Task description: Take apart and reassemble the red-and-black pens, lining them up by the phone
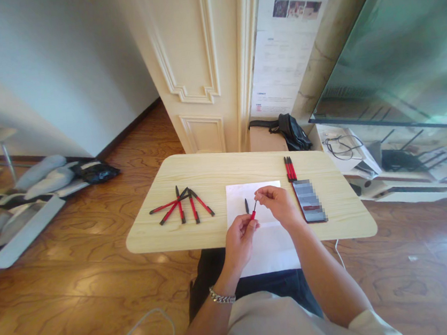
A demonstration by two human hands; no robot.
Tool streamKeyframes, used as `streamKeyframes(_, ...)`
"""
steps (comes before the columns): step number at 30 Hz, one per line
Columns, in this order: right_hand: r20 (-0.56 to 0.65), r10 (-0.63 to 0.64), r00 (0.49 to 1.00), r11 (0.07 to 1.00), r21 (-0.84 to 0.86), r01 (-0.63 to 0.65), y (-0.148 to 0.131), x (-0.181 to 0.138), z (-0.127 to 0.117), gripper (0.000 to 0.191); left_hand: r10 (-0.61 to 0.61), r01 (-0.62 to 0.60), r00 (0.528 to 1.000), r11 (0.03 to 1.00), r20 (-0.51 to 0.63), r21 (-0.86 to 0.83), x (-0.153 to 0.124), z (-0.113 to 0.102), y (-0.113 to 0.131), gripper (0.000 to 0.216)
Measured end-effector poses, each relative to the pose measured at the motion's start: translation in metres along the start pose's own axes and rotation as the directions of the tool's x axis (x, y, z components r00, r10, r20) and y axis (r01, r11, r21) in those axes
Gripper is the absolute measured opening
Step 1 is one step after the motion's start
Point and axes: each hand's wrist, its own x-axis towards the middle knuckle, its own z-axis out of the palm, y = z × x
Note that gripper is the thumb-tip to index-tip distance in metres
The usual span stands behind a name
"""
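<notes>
Presently, left grip holds red barrel, projecting at one o'clock; right grip pinches dark rod, likely a refill; black piece at barrel's eleven o'clock.

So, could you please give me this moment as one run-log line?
left hand: holds red barrel; right hand: pinches thin dark rod; black piece: on white paper

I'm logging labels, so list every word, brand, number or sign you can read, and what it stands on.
No text can be read.
Wall sheets: printed lines, too small and blurred.
Phone: screen partly pixelated, nothing legible.
Red-and-black pens: no lettering can be made out.
</notes>
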Motion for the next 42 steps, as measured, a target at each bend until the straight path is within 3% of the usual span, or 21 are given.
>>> streamKeyframes(6, 0.189, 0.042, 0.981, 0.998, -0.048, -0.033, 0.012, 0.002, -0.006, 0.024, 0.006, -0.006, 1.000, 1.000, -0.004, -0.029, -0.003, -0.004, -0.001, 0.031)
streamKeyframes(9, 0.131, 0.069, 0.989, 0.959, -0.282, -0.030, 0.024, 0.013, -0.002, 0.023, -0.002, 0.002, 1.000, 1.000, -0.031, -0.019, -0.004, -0.007, -0.002, 0.031)
streamKeyframes(13, -0.032, 0.098, 0.995, 0.658, -0.748, -0.089, 0.037, 0.023, 0.020, 0.024, 0.010, -0.011, 1.000, 1.000, -0.026, -0.018, -0.003, -0.009, -0.003, 0.030)
streamKeyframes(15, -0.064, 0.139, 0.988, 0.548, -0.826, -0.130, 0.040, 0.026, 0.029, 0.027, 0.019, -0.019, 1.000, 0.999, -0.020, -0.029, -0.003, -0.010, -0.004, 0.030)
streamKeyframes(17, -0.071, 0.166, 0.984, 0.529, -0.835, -0.149, 0.042, 0.028, 0.032, 0.024, 0.015, -0.015, 1.000, 0.999, -0.024, -0.032, -0.002, -0.010, -0.005, 0.030)
streamKeyframes(19, -0.058, 0.159, 0.986, 0.592, -0.793, -0.142, 0.044, 0.031, 0.028, 0.020, 0.003, -0.004, 0.999, 1.000, -0.034, -0.017, -0.002, -0.011, -0.005, 0.030)
streamKeyframes(21, -0.049, 0.142, 0.989, 0.722, -0.678, -0.137, 0.046, 0.033, 0.019, 0.021, -0.006, 0.006, 0.999, 1.000, -0.038, -0.002, -0.002, -0.012, -0.005, 0.030)
streamKeyframes(25, -0.030, 0.141, 0.990, 0.975, -0.167, -0.144, 0.039, 0.036, -0.001, 0.025, 0.013, -0.014, 1.000, 1.000, -0.029, -0.024, -0.002, -0.010, -0.006, 0.028)
streamKeyframes(28, -0.039, 0.074, 0.996, 0.979, 0.193, -0.066, 0.021, 0.033, -0.009, 0.037, 0.031, -0.032, 0.999, 0.999, -0.008, -0.044, -0.002, -0.007, -0.007, 0.028)
streamKeyframes(30, -0.066, 0.038, 0.997, 0.954, 0.300, -0.017, 0.008, 0.029, -0.010, 0.038, 0.030, -0.030, 1.000, 0.999, 0.003, -0.039, -0.002, -0.005, -0.007, 0.027)
streamKeyframes(35, -0.106, -0.003, 0.994, 0.931, 0.363, 0.041, -0.010, 0.023, -0.005, 0.030, 0.024, -0.024, 1.000, 1.000, 0.004, -0.009, -0.003, -0.003, -0.007, 0.027)
streamKeyframes(42, -0.085, -0.012, 0.996, 0.941, 0.336, 0.040, -0.007, 0.022, -0.004, 0.029, 0.019, -0.019, 1.000, 1.000, 0.004, 0.000, -0.004, -0.004, -0.006, 0.029)
